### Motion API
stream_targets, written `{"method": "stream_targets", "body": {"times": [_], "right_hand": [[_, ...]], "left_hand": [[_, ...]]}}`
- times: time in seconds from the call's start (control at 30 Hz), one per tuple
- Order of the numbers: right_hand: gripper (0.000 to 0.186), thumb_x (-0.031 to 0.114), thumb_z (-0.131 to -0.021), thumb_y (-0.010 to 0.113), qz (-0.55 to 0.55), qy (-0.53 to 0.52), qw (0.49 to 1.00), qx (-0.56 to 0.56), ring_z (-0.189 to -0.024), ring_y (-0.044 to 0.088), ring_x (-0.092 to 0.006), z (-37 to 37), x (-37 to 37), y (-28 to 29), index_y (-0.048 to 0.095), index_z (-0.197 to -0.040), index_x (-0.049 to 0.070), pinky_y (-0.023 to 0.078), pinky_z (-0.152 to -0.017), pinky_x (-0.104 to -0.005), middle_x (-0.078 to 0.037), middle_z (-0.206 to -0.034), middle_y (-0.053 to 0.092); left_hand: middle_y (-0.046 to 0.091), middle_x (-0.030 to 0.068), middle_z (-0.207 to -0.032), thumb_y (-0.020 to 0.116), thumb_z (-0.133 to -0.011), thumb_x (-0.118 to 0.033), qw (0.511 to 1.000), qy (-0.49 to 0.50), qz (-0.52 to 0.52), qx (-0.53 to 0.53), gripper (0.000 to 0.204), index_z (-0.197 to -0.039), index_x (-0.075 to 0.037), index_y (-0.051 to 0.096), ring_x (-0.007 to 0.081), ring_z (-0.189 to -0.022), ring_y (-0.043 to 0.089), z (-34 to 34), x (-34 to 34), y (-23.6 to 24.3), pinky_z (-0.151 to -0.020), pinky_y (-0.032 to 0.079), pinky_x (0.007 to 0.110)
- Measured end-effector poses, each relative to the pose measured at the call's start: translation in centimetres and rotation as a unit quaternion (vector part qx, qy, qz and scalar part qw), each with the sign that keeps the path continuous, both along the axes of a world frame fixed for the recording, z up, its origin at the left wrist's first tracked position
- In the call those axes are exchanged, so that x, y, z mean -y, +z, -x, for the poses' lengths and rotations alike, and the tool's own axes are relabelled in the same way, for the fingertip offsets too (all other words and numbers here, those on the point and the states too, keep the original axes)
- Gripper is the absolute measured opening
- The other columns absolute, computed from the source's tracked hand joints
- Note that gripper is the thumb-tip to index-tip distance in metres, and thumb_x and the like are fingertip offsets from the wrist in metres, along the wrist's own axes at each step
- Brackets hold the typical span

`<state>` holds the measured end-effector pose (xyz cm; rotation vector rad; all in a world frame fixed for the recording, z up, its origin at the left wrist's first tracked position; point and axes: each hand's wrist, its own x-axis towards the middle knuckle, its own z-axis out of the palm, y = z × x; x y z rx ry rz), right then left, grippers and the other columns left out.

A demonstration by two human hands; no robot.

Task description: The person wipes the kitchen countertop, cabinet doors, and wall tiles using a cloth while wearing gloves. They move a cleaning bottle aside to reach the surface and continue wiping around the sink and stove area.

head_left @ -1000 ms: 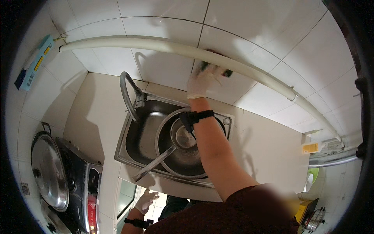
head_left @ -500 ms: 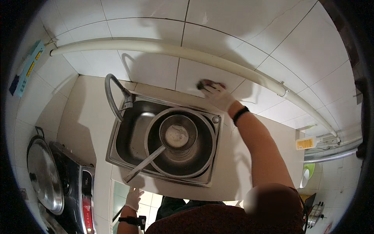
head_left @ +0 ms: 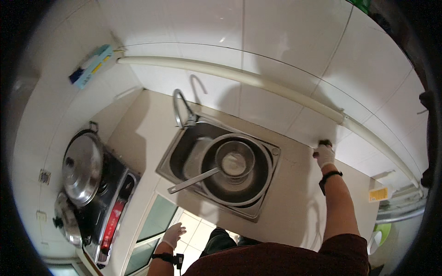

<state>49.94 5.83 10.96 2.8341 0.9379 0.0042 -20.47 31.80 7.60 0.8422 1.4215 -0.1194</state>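
Note:
My right hand (head_left: 325, 154), in a thin whitish glove, presses a small dark scouring pad (head_left: 325, 143) to the foot of the tiled wall, right of the sink. Only the pad's edge shows past the fingers. Gloved the same way, my left hand (head_left: 174, 234) hangs low before the counter's front edge; its fingers are apart and nothing is in them. Between the hands lies the steel sink (head_left: 189, 158). In it a round metal basin (head_left: 260, 181) holds a long-handled pan (head_left: 235, 164) with some liquid, its handle pointing to the near left.
A curved faucet (head_left: 177, 110) rises behind the sink. Along the wall runs a pale pipe (head_left: 258, 83). On the left, a gas stove (head_left: 115, 184) carries a lidded wok (head_left: 85, 168) and a smaller lidded pot (head_left: 69, 221). A bottle with a yellow label (head_left: 378, 194) stands at the right end.
My right hand has moved right along the wall with the scouring pad, away from the sink. The view has shifted and turned. My left hand stays low, its fingers now spread more visibly.

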Motion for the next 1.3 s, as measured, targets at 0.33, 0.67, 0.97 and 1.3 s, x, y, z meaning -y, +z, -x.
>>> {"method": "stream_targets", "body": {"times": [0.33,0.67,0.97,1.3], "right_hand": [[0.043,-0.010,-0.074,0.057,-0.411,0.020,0.684,-0.603,-0.098,0.064,-0.0185,20.3,-9.0,3.5,0.068,-0.115,-0.003,0.053,-0.087,-0.0313,-0.009,-0.113,0.068],[0.069,-0.006,-0.086,0.051,-0.351,0.247,0.535,-0.728,-0.131,0.050,-0.0219,40.9,-27.5,10.3,0.036,-0.153,0.002,0.040,-0.107,-0.0312,-0.017,-0.147,0.049],[0.035,0.006,-0.095,0.058,-0.565,-0.014,0.584,-0.583,-0.118,0.060,-0.0221,33.8,-26.1,3.9,0.061,-0.129,-0.003,0.045,-0.106,-0.0353,-0.011,-0.129,0.065],[0.052,0.010,-0.095,0.053,-0.293,-0.156,0.939,-0.086,-0.141,0.039,-0.0405,28.6,-2.5,-8.2,0.045,-0.146,0.000,0.031,-0.118,-0.0459,-0.026,-0.150,0.044]], "left_hand": [[0.062,0.0175,-0.131,0.059,-0.101,-0.027,0.926,-0.135,-0.153,0.318,0.053,-0.144,0.001,0.048,0.0243,-0.122,0.059,-10.8,1.5,10.7,-0.108,0.043,0.035],[0.058,0.0130,-0.130,0.066,-0.096,-0.012,0.894,0.094,-0.238,0.368,0.054,-0.142,-0.001,0.041,0.0247,-0.118,0.060,-14.1,-8.8,12.5,-0.099,0.052,0.037],[0.065,0.0112,-0.109,0.066,-0.093,-0.018,0.924,0.139,-0.234,0.267,0.040,-0.128,-0.002,0.055,0.0253,-0.090,0.068,-9.4,-32.9,6.1,-0.077,0.058,0.039],[0.018,0.0275,-0.159,0.065,-0.091,-0.034,0.700,-0.444,-0.533,-0.170,0.079,-0.157,-0.015,0.026,0.0495,-0.147,0.017,-12.8,-35.8,-2.1,-0.118,0.024,0.058]]}}
